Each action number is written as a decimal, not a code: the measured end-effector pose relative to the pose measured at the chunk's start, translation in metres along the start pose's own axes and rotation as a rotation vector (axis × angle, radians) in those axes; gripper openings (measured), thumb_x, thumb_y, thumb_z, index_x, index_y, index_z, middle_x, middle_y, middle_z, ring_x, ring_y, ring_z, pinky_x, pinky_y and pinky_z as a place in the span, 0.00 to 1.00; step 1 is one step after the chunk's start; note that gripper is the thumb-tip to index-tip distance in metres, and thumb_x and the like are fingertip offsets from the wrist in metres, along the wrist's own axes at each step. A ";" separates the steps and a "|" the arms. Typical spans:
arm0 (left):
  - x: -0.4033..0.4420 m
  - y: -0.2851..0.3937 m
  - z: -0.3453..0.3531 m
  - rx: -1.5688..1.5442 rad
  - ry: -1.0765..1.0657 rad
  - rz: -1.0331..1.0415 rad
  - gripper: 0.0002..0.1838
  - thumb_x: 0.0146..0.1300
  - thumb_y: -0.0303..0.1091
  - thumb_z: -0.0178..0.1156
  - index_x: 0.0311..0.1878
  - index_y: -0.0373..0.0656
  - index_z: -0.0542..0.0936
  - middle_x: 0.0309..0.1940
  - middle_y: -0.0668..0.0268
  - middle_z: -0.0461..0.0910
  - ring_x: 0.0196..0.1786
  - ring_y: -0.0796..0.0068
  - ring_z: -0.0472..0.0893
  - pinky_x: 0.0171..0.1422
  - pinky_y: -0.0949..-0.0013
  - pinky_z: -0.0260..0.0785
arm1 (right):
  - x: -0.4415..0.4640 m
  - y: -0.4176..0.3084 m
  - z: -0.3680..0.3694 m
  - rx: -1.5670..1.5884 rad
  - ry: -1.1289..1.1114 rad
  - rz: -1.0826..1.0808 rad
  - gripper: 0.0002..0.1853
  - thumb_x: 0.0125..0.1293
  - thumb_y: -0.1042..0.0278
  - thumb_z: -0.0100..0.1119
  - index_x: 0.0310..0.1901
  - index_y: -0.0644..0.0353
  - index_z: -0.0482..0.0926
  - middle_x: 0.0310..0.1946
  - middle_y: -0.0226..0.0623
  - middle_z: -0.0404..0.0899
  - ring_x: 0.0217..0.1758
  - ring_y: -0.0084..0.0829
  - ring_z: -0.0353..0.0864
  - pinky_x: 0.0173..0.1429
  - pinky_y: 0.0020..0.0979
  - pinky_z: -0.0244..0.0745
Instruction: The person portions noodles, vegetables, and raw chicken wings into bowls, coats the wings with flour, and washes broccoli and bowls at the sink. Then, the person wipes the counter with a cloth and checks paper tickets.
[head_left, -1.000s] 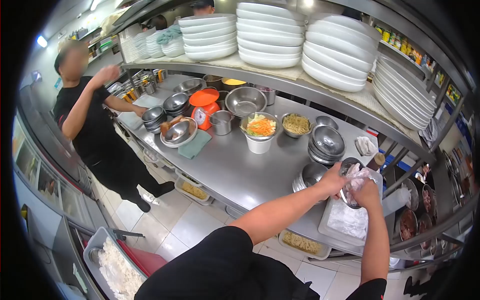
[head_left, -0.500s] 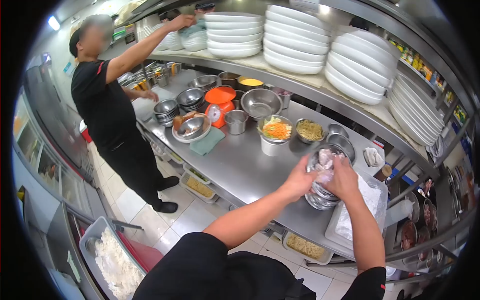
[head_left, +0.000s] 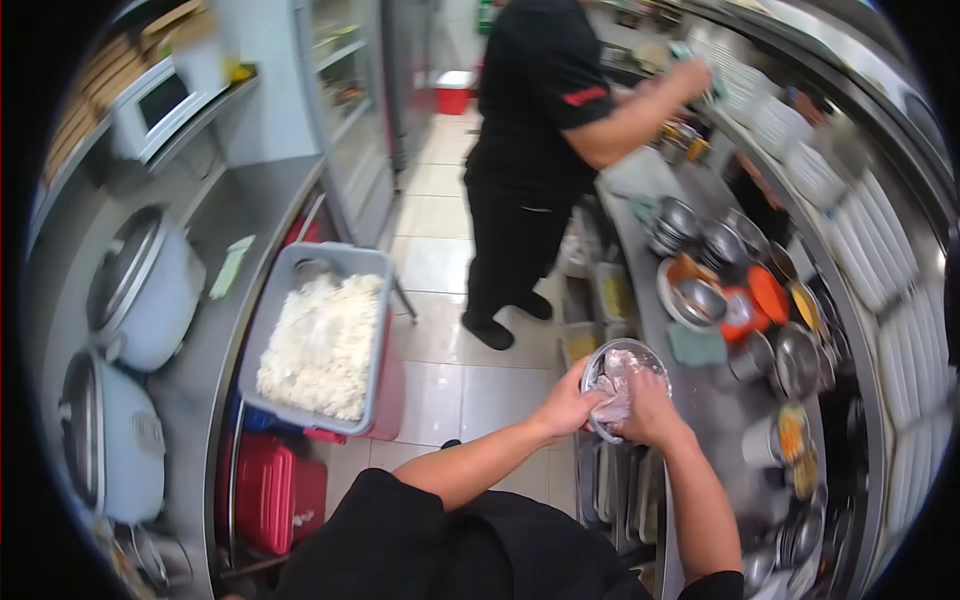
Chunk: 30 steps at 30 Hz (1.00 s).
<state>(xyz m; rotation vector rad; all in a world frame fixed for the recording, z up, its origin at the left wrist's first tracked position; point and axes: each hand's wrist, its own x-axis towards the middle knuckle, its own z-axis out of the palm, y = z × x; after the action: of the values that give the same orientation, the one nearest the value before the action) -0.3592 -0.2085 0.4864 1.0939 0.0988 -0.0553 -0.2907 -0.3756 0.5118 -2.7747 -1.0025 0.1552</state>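
Note:
A small metal bowl [head_left: 652,361] with pale pink pieces of raw meat [head_left: 618,374] in it is held up in front of me. My left hand [head_left: 572,404] grips the bowl's left side, thumb over the rim. The fingers of my right hand [head_left: 645,404] reach inside the bowl, curled against the meat; their tips are partly hidden. Below and left of the bowl stands a grey tub [head_left: 383,300] of cooked white rice [head_left: 318,345].
A co-worker in black [head_left: 530,150] stands ahead, one arm raised toward the plate shelf. The steel counter [head_left: 700,375] on my right carries bowls, an orange scale [head_left: 768,292] and a green cloth [head_left: 697,344]. Rice cookers [head_left: 150,290] line the left counter.
My view has swung left, bringing the rice tub and cookers into sight. The bowl of meat has left the counter in my hands and is now over the aisle side.

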 end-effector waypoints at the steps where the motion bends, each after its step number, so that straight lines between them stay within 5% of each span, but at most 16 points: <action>1: -0.005 0.015 -0.026 0.000 0.061 0.030 0.33 0.64 0.24 0.55 0.73 0.47 0.59 0.48 0.63 0.79 0.32 0.78 0.81 0.24 0.76 0.74 | 0.031 -0.019 0.012 0.018 -0.032 -0.077 0.58 0.39 0.58 0.78 0.71 0.66 0.56 0.56 0.58 0.71 0.61 0.56 0.70 0.68 0.48 0.65; 7: -0.024 0.069 -0.179 0.180 0.471 0.218 0.37 0.65 0.21 0.51 0.76 0.47 0.51 0.52 0.59 0.77 0.35 0.75 0.82 0.27 0.73 0.76 | 0.186 -0.176 0.052 0.056 -0.115 -0.205 0.45 0.48 0.69 0.70 0.70 0.57 0.59 0.52 0.55 0.74 0.53 0.57 0.77 0.54 0.51 0.76; 10: -0.018 0.076 -0.252 0.106 0.711 0.259 0.38 0.64 0.19 0.49 0.76 0.46 0.49 0.56 0.57 0.74 0.39 0.72 0.82 0.30 0.71 0.79 | 0.258 -0.228 0.098 0.202 0.182 -0.375 0.35 0.50 0.75 0.65 0.63 0.64 0.67 0.51 0.53 0.75 0.54 0.57 0.75 0.56 0.50 0.73; 12: -0.021 0.101 -0.286 0.148 0.879 0.294 0.39 0.63 0.17 0.47 0.76 0.48 0.48 0.59 0.57 0.71 0.44 0.70 0.81 0.33 0.69 0.81 | 0.286 -0.270 0.108 0.295 0.175 -0.477 0.32 0.51 0.73 0.67 0.60 0.67 0.69 0.53 0.55 0.74 0.58 0.55 0.74 0.62 0.44 0.71; 15: -0.024 0.109 -0.330 0.068 0.952 0.419 0.39 0.62 0.20 0.50 0.76 0.48 0.50 0.61 0.53 0.68 0.45 0.65 0.81 0.31 0.68 0.82 | 0.331 -0.303 0.103 0.571 -0.316 -0.452 0.36 0.49 0.68 0.73 0.60 0.67 0.69 0.56 0.55 0.74 0.60 0.51 0.75 0.65 0.40 0.70; 16: -0.032 0.131 -0.323 0.007 1.004 0.304 0.39 0.62 0.19 0.49 0.76 0.49 0.50 0.60 0.54 0.69 0.45 0.64 0.82 0.31 0.68 0.82 | 0.348 -0.309 0.099 0.669 -0.526 -0.429 0.38 0.47 0.66 0.75 0.60 0.67 0.68 0.57 0.54 0.74 0.61 0.49 0.75 0.65 0.38 0.69; 20: -0.012 0.151 -0.331 -0.028 1.012 0.334 0.39 0.62 0.20 0.49 0.76 0.49 0.51 0.58 0.55 0.72 0.42 0.66 0.82 0.28 0.69 0.81 | 0.384 -0.330 0.093 0.601 -0.370 -0.575 0.48 0.40 0.63 0.81 0.62 0.70 0.64 0.57 0.58 0.72 0.63 0.51 0.73 0.66 0.39 0.69; 23: 0.031 0.162 -0.344 0.005 0.996 0.397 0.38 0.63 0.20 0.49 0.76 0.49 0.51 0.56 0.56 0.74 0.41 0.67 0.82 0.27 0.69 0.80 | 0.433 -0.322 0.106 0.700 -0.316 -0.593 0.46 0.40 0.57 0.81 0.59 0.68 0.66 0.57 0.59 0.73 0.62 0.53 0.73 0.64 0.41 0.71; 26: 0.083 0.178 -0.364 0.004 0.957 0.416 0.36 0.65 0.20 0.49 0.75 0.49 0.52 0.56 0.57 0.74 0.41 0.67 0.82 0.27 0.68 0.80 | 0.480 -0.327 0.064 0.320 -0.380 -0.400 0.44 0.44 0.52 0.78 0.59 0.67 0.66 0.57 0.60 0.72 0.61 0.56 0.73 0.63 0.44 0.72; 30: 0.146 0.212 -0.382 -0.138 1.029 0.467 0.34 0.65 0.21 0.49 0.74 0.49 0.53 0.56 0.56 0.74 0.38 0.68 0.82 0.30 0.66 0.81 | 0.552 -0.330 0.041 0.222 -0.231 -0.478 0.38 0.48 0.53 0.74 0.58 0.64 0.69 0.56 0.58 0.74 0.63 0.53 0.73 0.62 0.45 0.72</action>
<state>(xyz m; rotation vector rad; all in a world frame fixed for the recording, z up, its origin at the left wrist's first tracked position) -0.2148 0.2291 0.4845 0.8912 0.7508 0.9291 -0.0797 0.2327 0.5222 -2.2807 -1.5650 0.4881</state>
